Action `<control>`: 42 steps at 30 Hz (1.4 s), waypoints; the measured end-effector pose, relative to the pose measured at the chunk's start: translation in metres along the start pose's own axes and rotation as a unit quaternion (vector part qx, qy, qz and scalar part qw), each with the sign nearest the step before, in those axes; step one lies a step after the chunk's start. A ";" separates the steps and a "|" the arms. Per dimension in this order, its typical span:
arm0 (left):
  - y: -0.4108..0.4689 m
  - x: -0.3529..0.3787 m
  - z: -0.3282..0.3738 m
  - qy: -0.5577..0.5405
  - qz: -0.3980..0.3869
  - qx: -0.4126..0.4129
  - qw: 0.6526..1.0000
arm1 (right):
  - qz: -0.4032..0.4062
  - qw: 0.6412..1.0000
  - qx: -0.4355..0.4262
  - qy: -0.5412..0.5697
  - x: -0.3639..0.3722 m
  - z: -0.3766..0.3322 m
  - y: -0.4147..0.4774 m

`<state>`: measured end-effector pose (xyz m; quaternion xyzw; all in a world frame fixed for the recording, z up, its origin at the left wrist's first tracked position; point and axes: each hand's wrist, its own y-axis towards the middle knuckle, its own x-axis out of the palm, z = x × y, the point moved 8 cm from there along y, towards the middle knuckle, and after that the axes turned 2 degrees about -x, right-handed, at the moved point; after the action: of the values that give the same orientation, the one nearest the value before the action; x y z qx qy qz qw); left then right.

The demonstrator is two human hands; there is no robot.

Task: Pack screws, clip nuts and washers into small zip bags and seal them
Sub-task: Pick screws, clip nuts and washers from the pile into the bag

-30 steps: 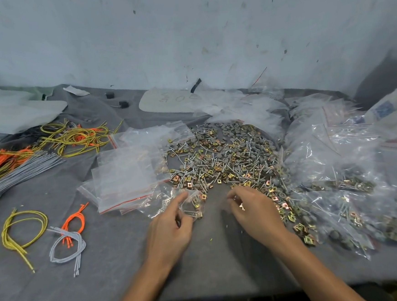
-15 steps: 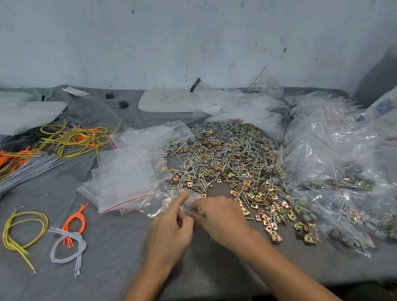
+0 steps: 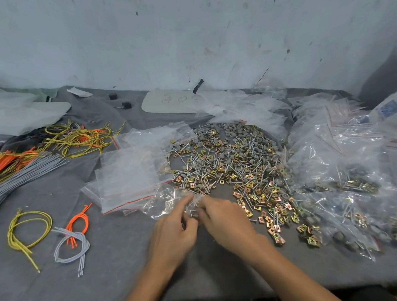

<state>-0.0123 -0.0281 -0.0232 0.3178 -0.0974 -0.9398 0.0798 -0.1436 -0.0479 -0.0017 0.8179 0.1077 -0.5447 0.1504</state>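
Front-centre of the counter [image 3: 131, 281], both hands meet on 1 small zip bag [image 3: 192, 202]. Left hand [image 3: 173, 233]: fingers curled, thumb + index pinching the bag's near edge. Right hand [image 3: 224, 219]: fingertips bunched, pinching the same bag from the other side. Can't tell if it's got hardware in there too, bit blurry. Bag's just in front of the loose pile of screws, clip nuts and washers [image 3: 229, 162], way too many to count. Stack of empty zip bags [image 3: 128, 179] on the left, filled bags [image 3: 337, 175] heaped right. Near-left: 1 yellow wire loop [image 3: 22, 247], 1 orange wire bunch [image 3: 79, 218], 1 grey wire bunch [image 3: 82, 239].
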 end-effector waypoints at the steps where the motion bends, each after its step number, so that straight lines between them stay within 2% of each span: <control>1: 0.000 0.000 0.000 -0.001 0.000 0.000 1.000 | 0.003 1.000 0.000 0.015 -0.002 0.002 0.000; 4: 0.000 -0.001 0.000 -0.003 0.002 0.003 1.000 | 0.003 0.999 -0.012 0.033 -0.005 0.005 -0.002; 14: -0.001 0.000 0.004 0.015 -0.007 0.015 1.000 | -0.050 0.998 -0.048 -0.012 0.007 -0.001 -0.004; 17: -0.001 -0.001 0.003 0.019 -0.003 0.010 1.000 | -0.048 0.998 -0.032 0.012 -0.001 0.007 -0.009; 20: -0.001 -0.001 0.004 0.023 -0.001 0.003 1.000 | -0.038 0.999 0.019 0.015 -0.013 0.030 -0.012; 23: 0.000 -0.002 0.003 0.021 0.001 -0.004 1.000 | -0.026 0.999 0.043 -0.019 -0.022 0.046 -0.010; 29: 0.000 -0.002 0.003 0.015 0.003 -0.012 1.000 | -0.033 0.995 0.038 -0.083 -0.015 0.056 -0.005; 34: 0.000 -0.003 0.002 0.008 -0.001 -0.017 1.000 | -0.007 0.998 0.045 -0.039 -0.019 0.062 0.011; 42: 0.000 -0.003 0.002 0.005 -0.004 -0.032 0.999 | 0.003 0.998 0.056 0.013 -0.030 0.075 0.090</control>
<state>-0.0112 -0.0273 -0.0204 0.3202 -0.0659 -0.9411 0.0861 -0.1889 -0.1594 0.0108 0.8324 0.0764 -0.5387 0.1050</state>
